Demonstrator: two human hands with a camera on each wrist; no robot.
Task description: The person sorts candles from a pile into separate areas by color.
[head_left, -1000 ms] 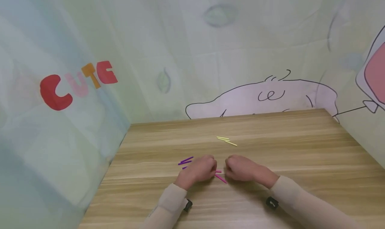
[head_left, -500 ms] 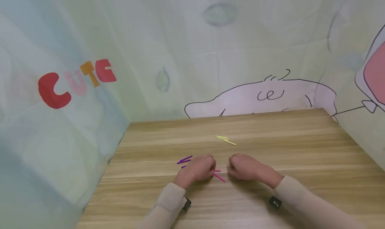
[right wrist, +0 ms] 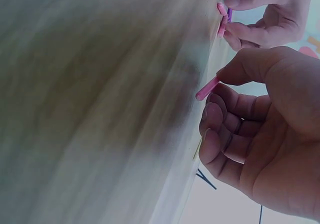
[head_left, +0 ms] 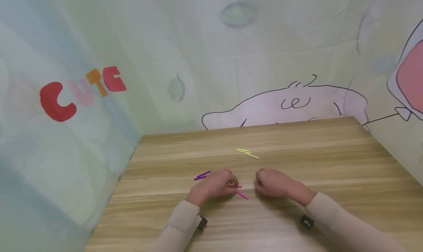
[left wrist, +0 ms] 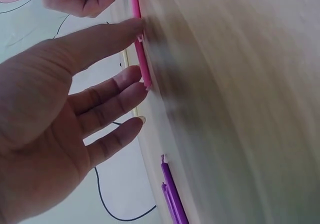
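Observation:
My left hand (head_left: 216, 184) is low over the table at two pink candles, thin sticks with wick-like tips. In the left wrist view its thumb touches or overlaps one pink candle (left wrist: 143, 66), and the fingers are spread apart, not closed around it. A second pink candle (head_left: 242, 195) lies slantwise beside the fingertips. To the right, my right hand (head_left: 274, 182) pinches a short pink candle (right wrist: 207, 89) between thumb and forefinger, one end sticking out. Its other fingers are curled. In the head view this held candle is hidden by the hand.
Purple candles (head_left: 201, 176) lie left of the left hand, partly covered by it. Several yellow candles (head_left: 247, 153) lie farther back on the wooden table (head_left: 314, 149). Printed curtains (head_left: 185, 42) rise behind the table and on both sides.
The left hand's fingers have loosened from a closed curl, and more of the pink candle beneath shows. The right hand has drawn slightly to the right, widening the gap between the hands.

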